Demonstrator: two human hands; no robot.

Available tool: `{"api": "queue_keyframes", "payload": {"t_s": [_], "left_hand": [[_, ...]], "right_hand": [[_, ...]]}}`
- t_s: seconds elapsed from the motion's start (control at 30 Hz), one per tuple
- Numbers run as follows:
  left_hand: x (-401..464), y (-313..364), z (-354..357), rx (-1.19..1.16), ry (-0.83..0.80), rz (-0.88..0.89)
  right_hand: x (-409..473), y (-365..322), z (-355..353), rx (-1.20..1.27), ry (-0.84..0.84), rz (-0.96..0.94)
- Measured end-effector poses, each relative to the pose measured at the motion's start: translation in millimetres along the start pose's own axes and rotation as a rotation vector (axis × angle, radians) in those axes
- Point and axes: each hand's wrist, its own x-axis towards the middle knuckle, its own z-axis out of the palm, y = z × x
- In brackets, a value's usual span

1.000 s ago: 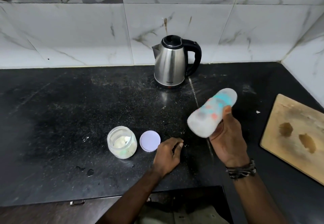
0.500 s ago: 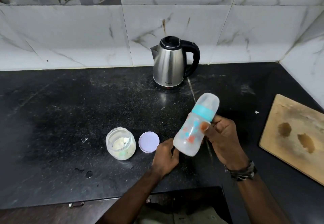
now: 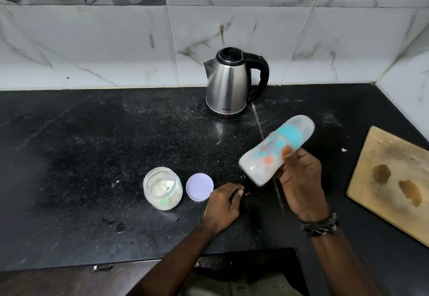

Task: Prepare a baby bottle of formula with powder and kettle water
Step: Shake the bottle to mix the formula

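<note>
My right hand point(image 3: 301, 179) grips a capped baby bottle point(image 3: 274, 149) with a teal collar, tilted up to the right above the counter and blurred by motion. My left hand point(image 3: 222, 205) rests on the black counter point(image 3: 92, 156) with its fingers loosely curled, holding nothing. An open glass jar of white powder point(image 3: 162, 188) stands left of that hand, and its lilac lid point(image 3: 199, 187) lies flat between the jar and the hand. A steel kettle point(image 3: 228, 84) with a black handle stands at the back by the wall.
A wooden cutting board point(image 3: 392, 179) lies at the counter's right side. Marble tiles form the wall behind and on the right. A few water drops point(image 3: 116, 225) sit near the front edge, with a drawer front below.
The bottle swung from tilted right, to more upright and lower left, and back out to the right. My left hand stayed on the counter.
</note>
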Motion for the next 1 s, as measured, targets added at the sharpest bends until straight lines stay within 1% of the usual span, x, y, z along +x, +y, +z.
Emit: {"api": "queue_keyframes", "payload": {"t_s": [0.07,0.1,0.2,0.23,0.37,0.43,0.5,0.53,0.57,0.63,0.7,0.77,0.8,0.83,0.9,0.97,1.0], "left_hand": [[-0.3,-2.0,0.0,0.009,-0.026,-0.017],[0.1,-2.4,0.1,0.009,-0.022,-0.015],[0.5,2.3,0.2,0.002,0.005,0.015],[0.9,2.5,0.4,-0.001,0.013,0.017],[1.1,2.7,-2.0,-0.014,0.01,0.008],[2.0,3.4,-2.0,-0.016,0.008,0.01],[2.1,3.0,-1.3,-0.008,0.006,0.011],[2.1,2.5,-1.0,-0.005,0.006,0.009],[1.7,1.9,-0.9,-0.005,0.003,0.007],[0.9,1.3,-0.7,-0.005,-0.02,-0.016],[0.7,0.8,-0.8,0.001,-0.033,-0.041],[0.8,1.6,-0.5,-0.002,-0.006,-0.026],[1.4,2.1,-0.1,0.001,0.005,-0.02],[2.1,2.6,0.3,0.002,0.007,-0.019],[1.4,2.4,0.3,-0.002,0.001,-0.031],[0.2,0.1,0.4,-0.015,-0.026,-0.068],[-0.1,-1.4,0.6,-0.02,-0.034,-0.078]], "right_hand": [[-3.6,-0.2,-1.8,-0.144,-0.078,-0.001],[-4.0,-1.2,-3.8,-0.133,-0.088,-0.001],[0.0,-7.5,-6.3,0.206,-0.016,0.026],[1.5,-8.2,-6.4,0.238,0.007,0.026],[-1.2,-1.9,-7.1,-0.085,-0.02,0.046],[-1.4,-2.2,-8.7,-0.047,-0.007,0.039],[1.1,-3.9,-7.2,0.113,0.054,0.053],[2.0,-4.7,-4.8,0.14,0.086,0.062],[2.8,-2.6,-4.0,0.087,0.093,0.063],[1.6,2.4,-2.4,-0.092,0.026,0.051],[-1.3,2.0,-0.6,-0.14,-0.029,0.036],[0.8,-0.6,0.3,0.006,-0.013,0.04],[2.2,-2.2,1.8,0.103,0.016,0.057],[3.3,-2.3,2.6,0.151,0.039,0.065],[2.8,0.1,3.1,0.064,0.034,0.078],[-2.2,2.3,3.3,-0.082,-0.034,0.075],[-3.9,1.7,3.1,-0.105,-0.054,0.065]]}}
